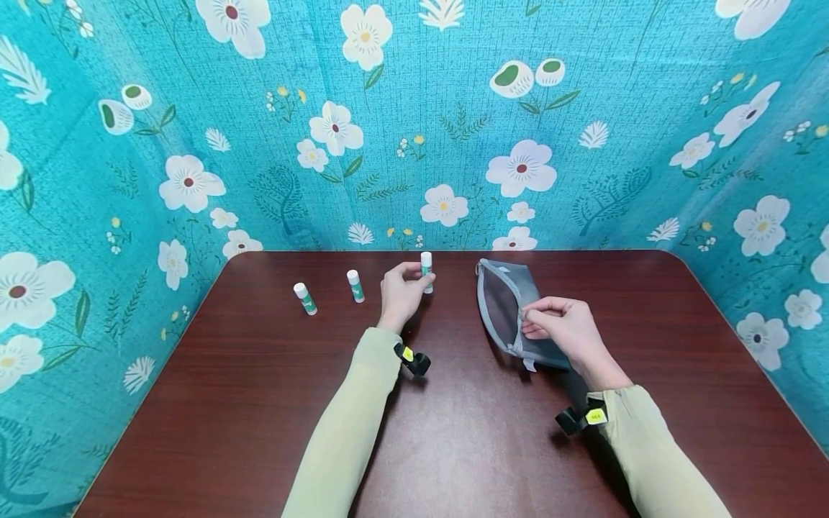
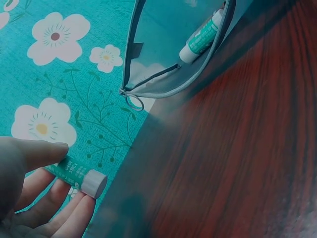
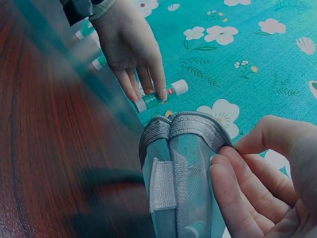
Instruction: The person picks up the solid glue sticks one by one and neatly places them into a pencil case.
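Observation:
My left hand (image 1: 403,293) pinches a green-and-white glue stick (image 1: 426,267) between thumb and fingers, its white cap showing in the left wrist view. To the right, a grey mesh zipper pouch (image 1: 550,352) lies with its mouth gaping. My right hand (image 1: 565,327) pinches the pouch's zippered rim, which the right wrist view shows up close. Inside the pouch, the left wrist view reveals another glue stick (image 2: 202,37). The held stick is apart from the pouch, to its left.
Two more glue sticks stand on the dark wooden table (image 1: 246,403), one (image 1: 355,285) nearer my left hand and one (image 1: 305,298) farther left. A turquoise flowered cloth (image 1: 401,187) rises behind the table and along both sides.

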Demonstrator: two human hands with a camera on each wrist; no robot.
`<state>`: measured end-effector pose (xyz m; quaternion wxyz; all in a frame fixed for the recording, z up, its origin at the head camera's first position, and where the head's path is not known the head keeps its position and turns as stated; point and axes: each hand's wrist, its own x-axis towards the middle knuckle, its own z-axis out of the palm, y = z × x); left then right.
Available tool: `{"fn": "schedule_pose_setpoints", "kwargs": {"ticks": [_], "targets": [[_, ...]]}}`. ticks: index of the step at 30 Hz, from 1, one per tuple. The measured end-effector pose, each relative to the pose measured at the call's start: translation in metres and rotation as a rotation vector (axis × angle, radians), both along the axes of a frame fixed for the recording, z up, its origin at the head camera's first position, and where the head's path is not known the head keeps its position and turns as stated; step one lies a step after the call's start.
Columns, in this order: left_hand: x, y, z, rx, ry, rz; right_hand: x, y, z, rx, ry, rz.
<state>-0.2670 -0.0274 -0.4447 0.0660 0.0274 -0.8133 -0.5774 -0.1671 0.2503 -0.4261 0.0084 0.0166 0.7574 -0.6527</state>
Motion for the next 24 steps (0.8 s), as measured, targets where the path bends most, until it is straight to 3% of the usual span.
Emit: {"fn": "schedule_pose_setpoints", "kwargs": {"ticks": [14, 24], "targets": [[0.007, 0.006, 0.005, 0.047, 0.019, -0.029, -0.001, -0.001, 0.001, 0.015, -0.010, -0.006], [0.011, 0.009, 0.004, 0.033, 0.029, -0.065, 0.000, -0.001, 0.001, 0.013, -0.006, -0.003]]}}
